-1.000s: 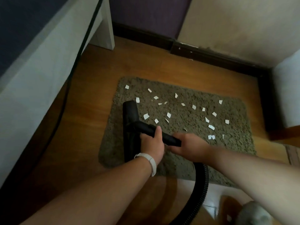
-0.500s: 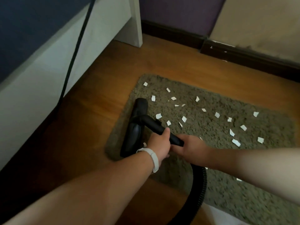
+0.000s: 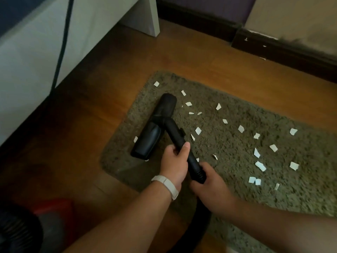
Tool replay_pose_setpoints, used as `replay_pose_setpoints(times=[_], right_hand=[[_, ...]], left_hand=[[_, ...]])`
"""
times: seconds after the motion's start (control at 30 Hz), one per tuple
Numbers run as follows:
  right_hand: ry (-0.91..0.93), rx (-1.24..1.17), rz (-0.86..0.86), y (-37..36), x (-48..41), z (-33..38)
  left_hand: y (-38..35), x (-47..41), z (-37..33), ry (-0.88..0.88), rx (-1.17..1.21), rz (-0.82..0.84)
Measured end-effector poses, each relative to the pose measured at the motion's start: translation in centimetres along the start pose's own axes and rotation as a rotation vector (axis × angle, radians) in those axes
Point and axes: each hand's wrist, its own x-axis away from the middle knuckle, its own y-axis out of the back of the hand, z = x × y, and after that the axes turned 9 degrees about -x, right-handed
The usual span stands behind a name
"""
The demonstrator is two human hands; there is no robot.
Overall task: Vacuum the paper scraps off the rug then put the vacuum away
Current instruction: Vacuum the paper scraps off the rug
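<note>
A shaggy grey-brown rug (image 3: 237,189) lies on the wooden floor, strewn with several white paper scraps (image 3: 260,165). The black vacuum floor head (image 3: 155,128) rests on the rug's left part, one scrap just left of it. A black wand (image 3: 179,141) runs from the head back to me. My left hand (image 3: 175,165) grips the wand midway. My right hand (image 3: 209,181) grips its ribbed lower end, where the black hose (image 3: 200,220) drops out of view between my arms.
A white cabinet (image 3: 36,70) stands on the left with a dark cord (image 3: 62,46) hanging down it. Dark skirting (image 3: 273,46) runs along the far wall. A red and grey object with a ribbed hose (image 3: 36,225) sits at the bottom left.
The view has swung left and down, so the rug sits further right in frame. The floor head has turned slightly and sits a little higher on the rug's left part. Both hands keep their grip.
</note>
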Motion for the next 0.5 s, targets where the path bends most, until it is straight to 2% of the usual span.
replay_pose_setpoints(times=[0.07,0.2,0.37,0.43,0.5], right_hand=[[0.027,0.033,0.022,0.6,-0.4,-0.4],[0.063,0.281,0.072,3.9,-1.5,-1.2],[0.066,0.329,0.083,5.2,-0.8,-2.0],[0.081,0.331,0.067,5.3,-0.8,-2.0],[0.076,0.355,0.073,5.8,-1.0,-1.7]], left_hand=[[-0.1,-0.1,0.7,0.005,0.047,0.007],[-0.7,0.8,2.1,0.074,0.199,0.045],[-1.8,1.7,2.9,0.075,0.173,0.041],[-1.6,2.2,2.5,0.04,0.073,-0.008],[-0.7,2.9,2.1,-0.157,-0.222,-0.131]])
